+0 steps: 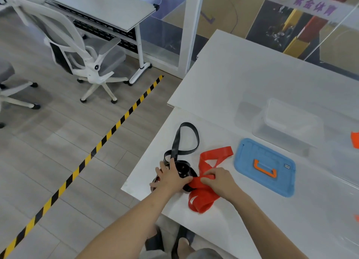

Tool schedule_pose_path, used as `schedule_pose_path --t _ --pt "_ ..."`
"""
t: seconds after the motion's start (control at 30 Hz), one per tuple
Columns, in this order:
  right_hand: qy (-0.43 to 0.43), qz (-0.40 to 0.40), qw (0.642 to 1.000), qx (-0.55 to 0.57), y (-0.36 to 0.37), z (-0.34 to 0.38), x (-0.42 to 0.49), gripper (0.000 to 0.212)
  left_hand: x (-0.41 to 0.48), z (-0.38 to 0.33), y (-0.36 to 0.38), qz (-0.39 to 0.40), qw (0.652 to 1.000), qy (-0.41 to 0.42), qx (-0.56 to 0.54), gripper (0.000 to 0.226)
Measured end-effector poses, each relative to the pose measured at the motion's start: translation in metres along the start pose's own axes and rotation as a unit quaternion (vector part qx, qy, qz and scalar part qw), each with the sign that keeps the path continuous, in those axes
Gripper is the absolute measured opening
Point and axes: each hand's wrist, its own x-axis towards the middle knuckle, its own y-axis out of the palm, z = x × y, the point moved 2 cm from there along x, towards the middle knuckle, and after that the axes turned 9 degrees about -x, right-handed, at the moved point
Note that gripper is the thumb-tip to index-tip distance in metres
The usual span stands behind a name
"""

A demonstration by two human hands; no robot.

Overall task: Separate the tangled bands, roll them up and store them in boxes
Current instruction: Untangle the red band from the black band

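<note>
A black band and a red band lie tangled near the left corner of the white table. The black band loops away from me; the red one runs from a flat end at the right down to a loop near the table's front edge. My left hand presses on the black band's coils and pinches the red band where the two cross. My right hand grips the red band just beside it. A clear plastic box stands open further back on the right.
A blue lid with an orange handle lies flat right of the bands. An orange object shows at the right edge. The table's left edge drops to the floor with yellow-black tape. White office chairs and a desk stand beyond.
</note>
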Motion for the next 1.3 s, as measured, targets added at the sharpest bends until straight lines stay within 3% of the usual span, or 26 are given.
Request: schedule_pose_path --t 0.13,0.33,0.5,0.6,0.7,0.83,0.9,1.0,1.07,1.17,1.3 --pt "-0.014 -0.048 0.998 0.035 -0.009 -0.007 -0.013 0.017 0.005 -0.001 0.008 -0.010 0.999 0.030 0.041 0.095" --pt "-0.016 -0.125 0.988 0.093 -0.023 -0.017 -0.029 0.007 0.006 0.023 -0.007 -0.037 0.984 0.176 -0.001 0.059" --pt "-0.017 -0.188 0.969 0.159 -0.043 -0.022 -0.032 0.006 0.012 0.046 -0.025 -0.069 0.984 0.160 -0.048 0.048" --pt "-0.009 -0.154 0.978 0.137 -0.040 -0.032 -0.025 0.003 0.012 0.045 -0.025 -0.053 0.981 0.180 -0.052 0.056" --pt "0.002 -0.082 0.996 0.042 -0.017 -0.047 -0.015 0.007 0.013 0.037 -0.023 -0.059 0.981 0.164 -0.086 0.053" --pt "0.018 -0.041 0.994 -0.095 0.007 -0.059 0.000 0.016 0.018 0.034 -0.019 -0.055 0.986 0.125 -0.098 0.050" --pt "0.018 -0.030 0.992 -0.122 0.011 -0.057 0.009 0.033 0.018 0.036 -0.018 -0.043 0.987 0.122 -0.091 0.049" --pt "0.041 -0.027 0.994 -0.100 0.013 -0.049 0.025 0.103 0.019 0.037 -0.016 -0.037 0.987 0.125 -0.090 0.047" --pt "0.043 0.005 0.990 -0.135 0.016 -0.044 0.035 0.138 0.019 0.036 -0.015 -0.032 0.987 0.126 -0.090 0.046" --pt "0.030 0.032 0.974 -0.221 0.028 -0.037 0.045 0.153 0.021 0.038 -0.012 -0.027 0.989 0.117 -0.091 0.046" --pt "0.042 0.010 0.977 -0.208 0.046 -0.030 0.050 0.149 0.024 0.042 -0.011 -0.020 0.989 0.108 -0.099 0.045"
